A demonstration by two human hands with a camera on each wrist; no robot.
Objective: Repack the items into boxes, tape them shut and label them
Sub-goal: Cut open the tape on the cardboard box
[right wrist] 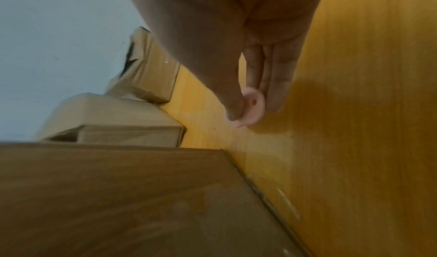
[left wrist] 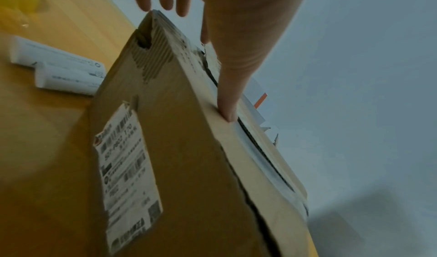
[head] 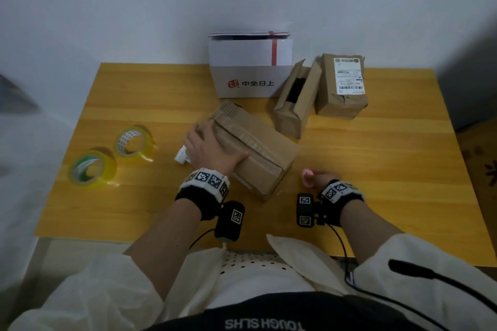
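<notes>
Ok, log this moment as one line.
left hand: presses cardboard box flaps | right hand: pinches pink object | tape rolls untouched

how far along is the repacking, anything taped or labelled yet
Early. Done: little; the far brown box looks closed and carries a shipping label, though whether that is from this job is unclear. In hand: the left hand rests on the near cardboard box, whose top seam looks untaped; the right hand pinches a small pink object. Left: both tape rolls lie untouched, and the narrow box stands open.

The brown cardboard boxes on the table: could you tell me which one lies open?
The narrow middle box, its top flaps parted over a dark gap.
</notes>
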